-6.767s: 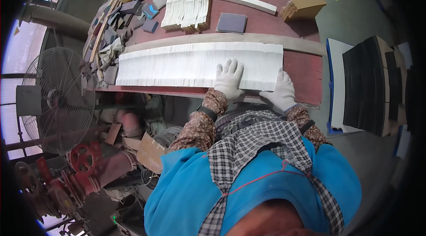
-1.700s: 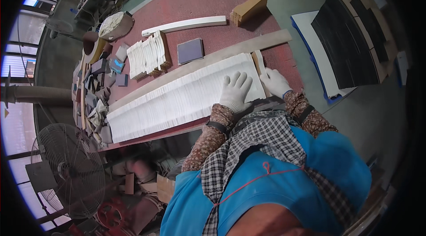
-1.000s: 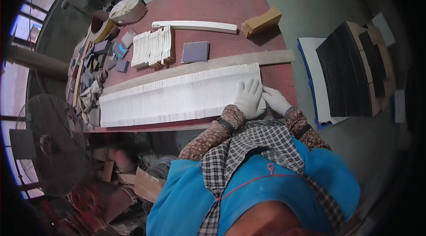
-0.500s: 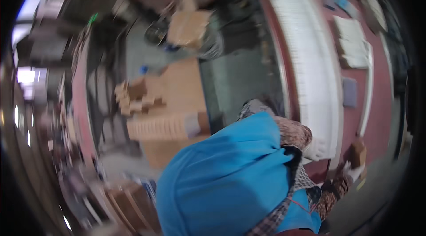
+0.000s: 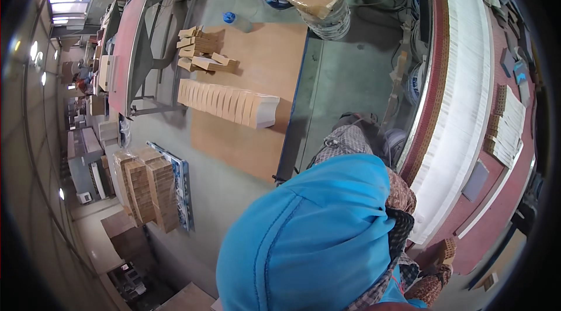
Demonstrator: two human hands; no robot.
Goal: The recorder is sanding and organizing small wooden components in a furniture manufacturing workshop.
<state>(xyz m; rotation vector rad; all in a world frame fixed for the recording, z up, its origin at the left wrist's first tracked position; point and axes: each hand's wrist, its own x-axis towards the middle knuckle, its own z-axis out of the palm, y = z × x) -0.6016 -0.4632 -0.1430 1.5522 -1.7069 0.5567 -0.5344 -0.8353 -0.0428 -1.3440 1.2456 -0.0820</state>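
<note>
A blue garment covers my upper body in the lower middle. My left patterned sleeve [image 5: 403, 191] reaches to the near end of a long row of white strips [image 5: 453, 118] on the red-topped table. The left hand itself is hidden behind dark checked cloth. At the table's near corner, the right sleeve [image 5: 433, 289] ends by a small brown block [image 5: 449, 249] with a dotted face. My right hand [image 5: 442, 265] is small and partly covered here, seemingly closed round that block.
The red table [image 5: 467, 226] also bears a stack of pale strips [image 5: 507, 127] and a grey pad [image 5: 475, 180]. On the floor, a brown board [image 5: 234, 147] holds a row of cardboard-edged bundles [image 5: 219, 100]. Wrapped cartons [image 5: 146, 191] stand on a blue pallet; a box-topped coil [image 5: 330, 24] stands farther off.
The view has swung and sharpened, bringing more of the floor and left side into sight. My left gloved hand, earlier on the white strips, is now hidden. The brown block sits lower in view.
</note>
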